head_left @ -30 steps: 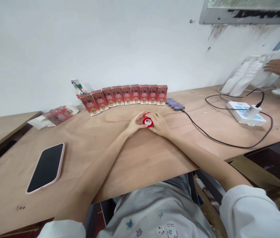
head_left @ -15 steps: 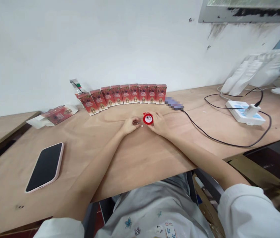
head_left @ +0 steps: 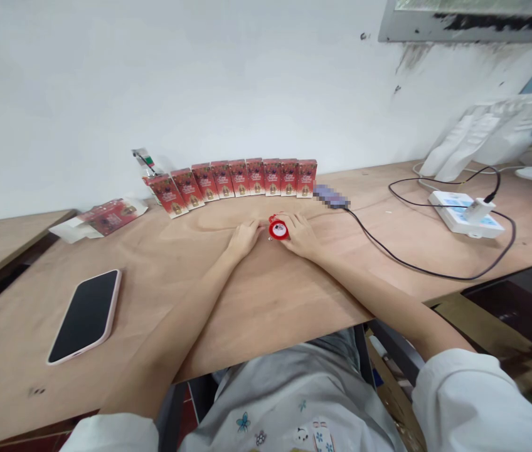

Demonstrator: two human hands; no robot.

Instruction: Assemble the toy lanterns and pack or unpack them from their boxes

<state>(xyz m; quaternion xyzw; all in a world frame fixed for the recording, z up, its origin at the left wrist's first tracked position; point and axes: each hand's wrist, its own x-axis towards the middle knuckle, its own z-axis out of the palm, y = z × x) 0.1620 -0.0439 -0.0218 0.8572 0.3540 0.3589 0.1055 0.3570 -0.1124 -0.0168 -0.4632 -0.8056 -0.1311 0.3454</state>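
A small round red thing with a white printed centre is gripped by my right hand, whose fingers curve around its far and right sides. A red bit, perhaps a loop, sticks up from its far edge. To its left, my left hand rests low over the table, back of the hand up, with fingers bent together and pointing right. What those fingers hold, if anything, is hidden. A tiny pale bit lies on the wood between the hands.
Several red printed boxes stand in a curved row by the wall. An opened-out red carton and a phone lie on the left. On the right, a black cable runs to a white power strip.
My left hand has turned over, its curled fingers now palm down and reaching right. My right hand has shifted the red thing slightly left and nearer.
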